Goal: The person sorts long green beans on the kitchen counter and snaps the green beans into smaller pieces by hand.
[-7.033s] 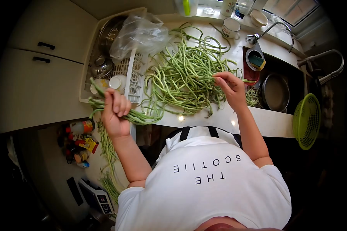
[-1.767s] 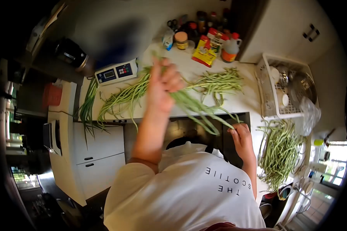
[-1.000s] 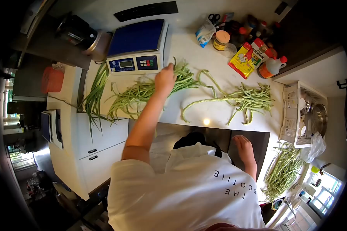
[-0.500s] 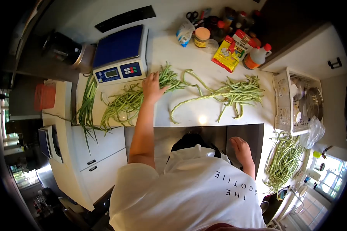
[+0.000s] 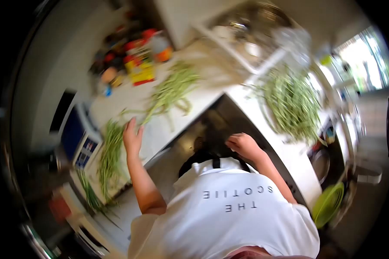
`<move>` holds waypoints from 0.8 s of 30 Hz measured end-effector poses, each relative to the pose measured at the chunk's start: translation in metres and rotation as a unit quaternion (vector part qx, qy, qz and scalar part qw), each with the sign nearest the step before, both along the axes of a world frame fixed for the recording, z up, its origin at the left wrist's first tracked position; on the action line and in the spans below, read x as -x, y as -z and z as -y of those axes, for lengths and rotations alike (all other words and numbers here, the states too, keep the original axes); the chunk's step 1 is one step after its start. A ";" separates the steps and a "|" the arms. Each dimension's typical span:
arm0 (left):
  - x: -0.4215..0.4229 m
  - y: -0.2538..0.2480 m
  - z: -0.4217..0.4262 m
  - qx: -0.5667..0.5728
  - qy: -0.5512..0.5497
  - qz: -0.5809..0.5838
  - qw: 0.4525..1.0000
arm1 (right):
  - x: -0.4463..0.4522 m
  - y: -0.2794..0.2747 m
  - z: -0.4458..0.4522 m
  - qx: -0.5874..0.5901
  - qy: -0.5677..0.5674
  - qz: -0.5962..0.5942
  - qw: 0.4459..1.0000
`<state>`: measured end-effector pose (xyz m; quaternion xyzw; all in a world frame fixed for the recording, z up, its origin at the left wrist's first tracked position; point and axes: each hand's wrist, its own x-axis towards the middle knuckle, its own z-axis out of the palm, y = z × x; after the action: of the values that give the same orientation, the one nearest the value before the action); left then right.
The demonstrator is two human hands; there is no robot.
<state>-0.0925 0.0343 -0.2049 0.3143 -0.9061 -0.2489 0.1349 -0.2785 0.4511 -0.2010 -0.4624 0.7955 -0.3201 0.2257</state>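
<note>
My left hand [image 5: 133, 134] is over the white counter, fingers apart, beside a long pile of green long beans [image 5: 111, 149]. I see nothing held in it. Just past its fingertips lies a second bunch of long beans [image 5: 170, 88], with a few strands trailing back toward the hand. My right hand [image 5: 244, 146] hovers in front of my body by the dark opening below the counter edge, its fingers curled in and nothing visible in them. A bigger heap of long beans [image 5: 289, 101] lies on the counter to the right. Motion blurs the view.
A digital scale [image 5: 80, 136] stands left, near green leafy stalks [image 5: 90, 192]. Seasoning packets [image 5: 139, 64] and bottles [image 5: 161, 46] crowd the back. A white dish rack [image 5: 242, 60] with a plastic bag [image 5: 294, 45] stands behind the heap; a green basket [image 5: 328, 205] is at lower right.
My view has swung to the right, bringing the large bean heap and the green basket closer in. My left hand has come away from the bean pile; my right hand has moved forward.
</note>
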 end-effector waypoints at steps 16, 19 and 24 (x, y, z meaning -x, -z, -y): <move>0.261 -0.002 -0.396 -0.004 0.485 0.017 0.874 | 0.016 0.018 -0.266 0.052 0.367 0.110 0.922; 0.280 0.025 -0.440 0.077 0.504 0.033 0.860 | 0.018 0.020 -0.283 0.075 0.365 0.092 0.923; 0.303 0.052 -0.468 0.218 0.493 0.072 0.839 | 0.023 0.031 -0.304 0.088 0.390 0.085 0.913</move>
<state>-0.3958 0.5025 -0.2567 -0.1944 -0.9793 -0.0557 -0.0066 -0.3014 0.7554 -0.2316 -0.1044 0.8592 -0.4891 0.1082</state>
